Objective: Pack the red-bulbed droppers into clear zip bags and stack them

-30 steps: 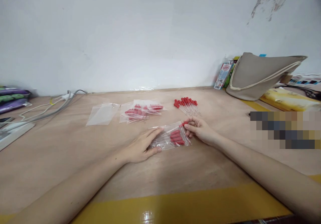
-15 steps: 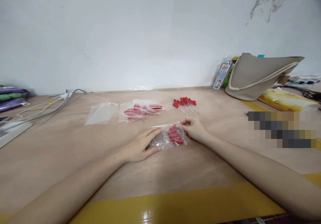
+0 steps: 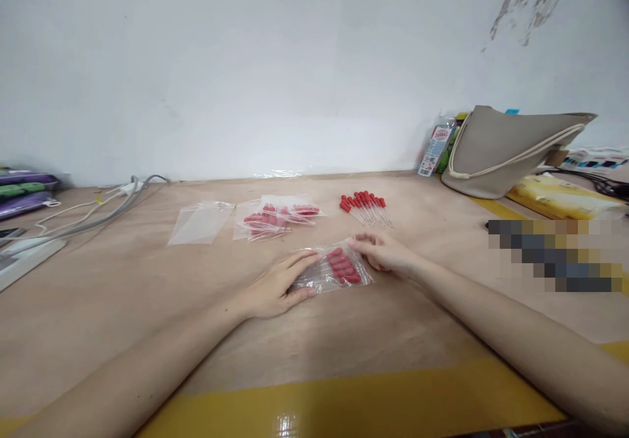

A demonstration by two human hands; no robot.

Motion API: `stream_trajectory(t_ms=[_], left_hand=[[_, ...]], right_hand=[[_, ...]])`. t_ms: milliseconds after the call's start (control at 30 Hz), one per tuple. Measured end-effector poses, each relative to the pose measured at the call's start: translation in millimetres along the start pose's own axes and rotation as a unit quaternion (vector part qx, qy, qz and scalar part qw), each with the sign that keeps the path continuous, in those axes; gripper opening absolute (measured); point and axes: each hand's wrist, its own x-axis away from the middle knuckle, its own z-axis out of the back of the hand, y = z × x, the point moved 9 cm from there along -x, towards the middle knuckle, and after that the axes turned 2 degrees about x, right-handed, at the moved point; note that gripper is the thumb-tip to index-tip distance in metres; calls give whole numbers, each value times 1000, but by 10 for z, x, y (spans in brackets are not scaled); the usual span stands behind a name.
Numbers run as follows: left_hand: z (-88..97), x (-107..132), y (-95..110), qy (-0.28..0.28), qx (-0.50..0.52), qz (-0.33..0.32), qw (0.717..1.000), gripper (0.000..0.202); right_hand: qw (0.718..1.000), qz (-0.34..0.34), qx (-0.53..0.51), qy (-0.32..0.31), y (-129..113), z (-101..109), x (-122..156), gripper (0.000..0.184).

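Note:
A clear zip-lock bag (image 3: 322,279) lies on the table in front of me with several red-bulbed droppers (image 3: 344,268) inside. My left hand (image 3: 280,287) rests over the bag's left end, fingers stretched out and thumb apart. At the bag's upper right corner, by the zip edge, my right hand (image 3: 381,251) has thumb and forefinger pinched on the plastic. Behind it, loose droppers (image 3: 366,203) with red bulbs lie side by side. Other zip-lock bags holding red droppers (image 3: 270,219) overlap behind my left hand. Flat clear bags (image 3: 199,223) lie further left.
A grey bag (image 3: 506,153) stands at the back right beside a carton (image 3: 435,150) and a yellow soft pack (image 3: 555,196). Cables (image 3: 113,209) and a white power strip (image 3: 29,261) lie at the left. Yellow tape (image 3: 344,399) runs along the front edge.
My right fingers have shifted slightly at the bag's upper right corner, showing more of the red bulbs. The left hand and the bag stay almost in place.

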Motion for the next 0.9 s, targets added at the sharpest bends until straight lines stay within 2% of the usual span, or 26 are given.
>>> stream_trajectory(t_ms=[67,100,233,333,433,500,567,633,700,767,833,900], left_hand=[[-2,1,3,-1,1,1,1000,54],[-2,2,10,-1,4,-1,1000,54],[25,8,32,14,13,-6,1000,53],[78,19,-10,47,1,10,999,53],[109,24,-23,74,-11,13,997,50],[130,20,2,97,-24,6,995,49],[217,28,6,155,-45,14,987,43],[385,77,-35,246,-70,37,966,30],[600,179,-148,340,-98,71,932,18],[819,311,-349,410,-135,118,894,14],[1011,440,-637,439,-172,183,862,16],[1137,550,-979,430,-186,264,843,21]], right_hand=[[997,16,-22,-79,-16,-154,26,30],[995,21,-28,-98,-21,-197,40,27],[993,24,-70,-89,-50,-172,55,20],[990,20,-133,-43,-93,12,25,17],[985,25,-165,47,-142,334,-47,14],[972,52,-208,95,-225,506,-109,14],[955,84,-256,123,-334,573,-195,14],[942,102,-288,137,-427,522,-320,14],[935,100,-302,159,-472,396,-484,10],[928,94,-311,180,-479,234,-673,7],[916,69,-348,185,-425,47,-876,6],[912,44,-366,178,-364,-115,-1042,8]])
